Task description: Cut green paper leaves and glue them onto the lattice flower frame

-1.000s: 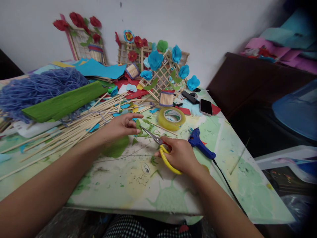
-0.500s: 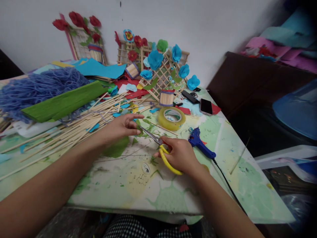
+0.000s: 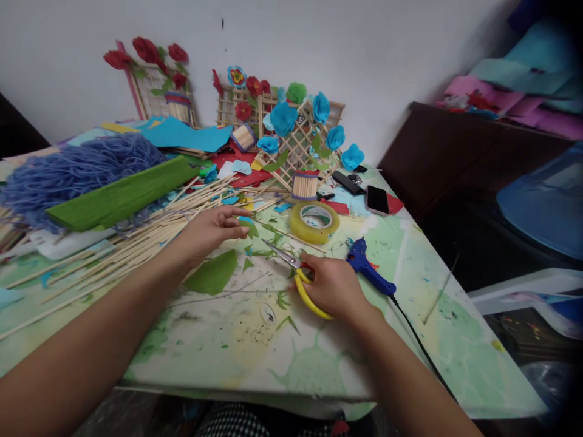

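Yellow-handled scissors [image 3: 285, 255] are gripped in my right hand [image 3: 330, 285], their blades pointing up and left, almost closed. My left hand [image 3: 214, 230] is to the left of the blade tips, its thumb and fingers bent together at a small green paper piece [image 3: 249, 228]. The blades do not touch that piece. A larger green paper piece [image 3: 212, 272] lies on the table below my left hand, with green scraps [image 3: 248, 263] scattered around. Beyond the scissors sits a roll of clear yellow tape [image 3: 314, 222].
Thin sticks [image 3: 136, 243], blue yarn [image 3: 82, 173] and folded green paper [image 3: 122, 193] cover the left side. Lattices with paper flowers [image 3: 296, 142] stand against the wall. A blue glue gun [image 3: 370, 267] and a phone [image 3: 378, 199] are on the right.
The scissor tips have come away from my left fingers, leaving a gap. My left hand has shifted slightly left, and the view has tilted a little.
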Motion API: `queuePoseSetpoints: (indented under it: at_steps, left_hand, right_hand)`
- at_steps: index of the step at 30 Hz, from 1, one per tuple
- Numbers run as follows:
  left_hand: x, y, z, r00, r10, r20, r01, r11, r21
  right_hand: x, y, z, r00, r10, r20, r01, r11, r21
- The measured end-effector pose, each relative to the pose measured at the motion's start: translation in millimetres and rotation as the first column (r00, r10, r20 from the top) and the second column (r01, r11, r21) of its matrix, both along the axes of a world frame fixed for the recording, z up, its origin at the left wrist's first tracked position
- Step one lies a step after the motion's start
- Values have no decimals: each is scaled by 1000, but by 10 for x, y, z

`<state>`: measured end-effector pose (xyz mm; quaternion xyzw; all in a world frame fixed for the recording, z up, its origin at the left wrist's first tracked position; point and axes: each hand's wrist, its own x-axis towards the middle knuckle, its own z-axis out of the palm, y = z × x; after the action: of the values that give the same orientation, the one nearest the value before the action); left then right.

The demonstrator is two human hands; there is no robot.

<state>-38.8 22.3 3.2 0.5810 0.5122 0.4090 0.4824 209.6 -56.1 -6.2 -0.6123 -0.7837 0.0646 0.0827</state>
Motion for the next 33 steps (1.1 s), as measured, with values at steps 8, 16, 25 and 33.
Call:
queuePoseSetpoints:
  at_steps: [8,16,25,33]
  left_hand:
    - [-114,152,-50,965,181,188,-181,983,-20]
    - [-149,188,-50,947,242,212,-258,965,52]
    - [-84,148,-1,888,236,394,-241,970,-40]
    - [-37,73,72,834,231,501,-176,972,-156]
  right_hand:
    - [130,57,31,974,224,-33,-226,968,-108]
    - [-75,127,553,892,348,289,-281,927,-249]
    - [-977,862,323,979,118,165,-118,993,-11]
    - [-1148,1068,49,995,67,72,-67,998,0]
